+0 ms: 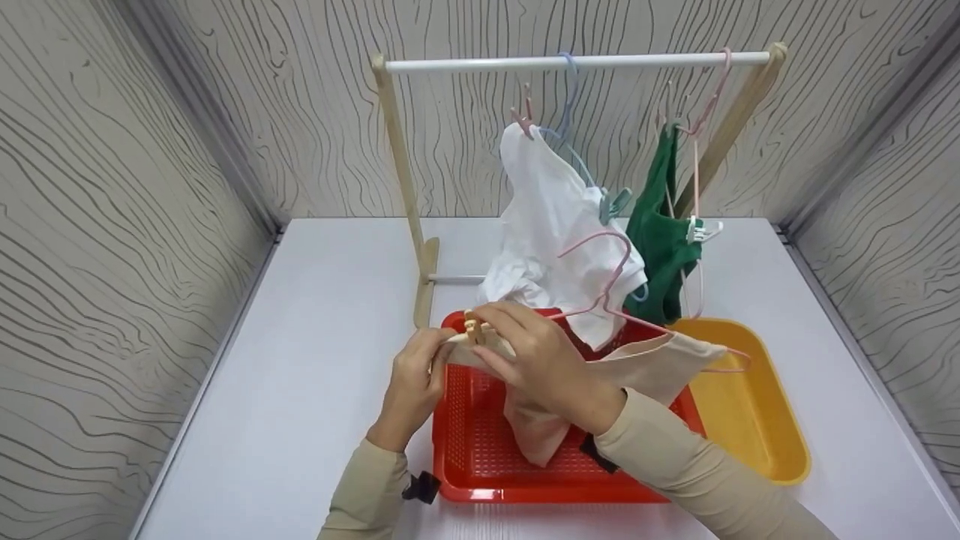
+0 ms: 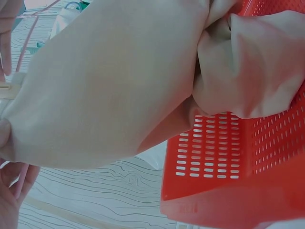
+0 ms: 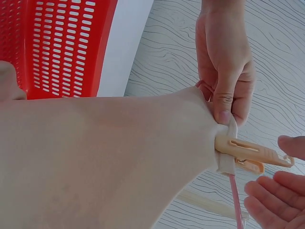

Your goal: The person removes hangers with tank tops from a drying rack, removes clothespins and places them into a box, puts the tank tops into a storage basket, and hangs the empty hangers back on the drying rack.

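Observation:
A beige garment (image 1: 637, 367) hangs on a pink hanger (image 1: 604, 298) held above the red basket (image 1: 469, 493). My left hand (image 1: 412, 375) pinches the garment's corner together with the hanger's end, thumb on top in the right wrist view. Beside that thumb, a pale orange clothespin (image 3: 252, 150) is clamped over the cloth edge and hanger. My right hand (image 1: 547, 360) is at the clothespin's handles; the right wrist view shows its thumb and fingers spread, apart from the clip. Cloth folds droop into the basket.
Behind stands a wooden rack with a white rod (image 1: 480, 65). From it hang a white garment (image 1: 551, 202) and a green garment (image 1: 660, 240), both on hangers with clothespins. A yellow tub (image 1: 780, 420) sits right of the basket.

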### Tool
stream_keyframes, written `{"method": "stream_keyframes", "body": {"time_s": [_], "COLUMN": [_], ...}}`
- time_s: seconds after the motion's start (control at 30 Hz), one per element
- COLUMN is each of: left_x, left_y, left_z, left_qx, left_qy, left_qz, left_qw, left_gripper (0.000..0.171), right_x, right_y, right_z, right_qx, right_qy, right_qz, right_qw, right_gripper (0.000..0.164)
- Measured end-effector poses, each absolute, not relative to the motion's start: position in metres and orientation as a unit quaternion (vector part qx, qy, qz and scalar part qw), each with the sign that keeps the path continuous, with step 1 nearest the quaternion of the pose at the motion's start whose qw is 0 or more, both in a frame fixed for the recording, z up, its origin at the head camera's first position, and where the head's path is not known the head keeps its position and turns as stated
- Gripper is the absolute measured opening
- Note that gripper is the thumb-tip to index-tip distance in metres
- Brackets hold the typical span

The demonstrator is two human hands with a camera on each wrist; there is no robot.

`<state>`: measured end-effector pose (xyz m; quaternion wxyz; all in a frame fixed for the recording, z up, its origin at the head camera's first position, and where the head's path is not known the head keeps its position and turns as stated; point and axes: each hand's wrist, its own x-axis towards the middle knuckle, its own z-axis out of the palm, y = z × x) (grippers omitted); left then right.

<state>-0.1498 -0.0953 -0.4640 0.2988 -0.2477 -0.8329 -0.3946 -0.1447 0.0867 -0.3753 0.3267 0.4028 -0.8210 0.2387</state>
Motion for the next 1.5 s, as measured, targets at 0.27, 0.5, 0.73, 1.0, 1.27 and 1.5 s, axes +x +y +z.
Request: {"method": "stream_keyframes", "body": {"time_s": [0.27, 0.5, 0.73, 1.0, 1.27, 1.5], "left_x": [-0.150, -0.150, -0.150, -0.151, -0.151, -0.151], "left_y": [-0.095, -0.095, -0.094, -0.095, -0.095, -0.094], "left_z": [-0.465, -0.466, -0.466, -0.467, -0.467, -0.467], "left_qx": [-0.255, -0.259, -0.252, -0.256, -0.255, -0.248], "left_qy": [-0.828, -0.824, -0.827, -0.824, -0.823, -0.825], "left_qz": [-0.392, -0.390, -0.390, -0.391, -0.393, -0.402], "left_qw": [0.310, 0.320, 0.318, 0.320, 0.320, 0.311], "left_gripper": [0.012, 0.010, 0.012, 0.008, 0.008, 0.012], "right_x": [-0.150, -0.153, -0.154, -0.155, -0.154, -0.152], "right_y": [0.084, 0.085, 0.083, 0.082, 0.081, 0.082], "right_z": [-0.373, -0.370, -0.369, -0.374, -0.374, -0.368], "right_qx": [0.357, 0.348, 0.352, 0.372, 0.356, 0.341], "right_qy": [-0.850, -0.845, -0.849, -0.837, -0.821, -0.804], "right_qz": [0.321, 0.387, 0.378, 0.372, 0.418, 0.460], "right_qw": [0.215, 0.120, 0.108, 0.154, 0.156, 0.160], "right_gripper": [0.032, 0.031, 0.023, 0.016, 0.011, 0.005]}}
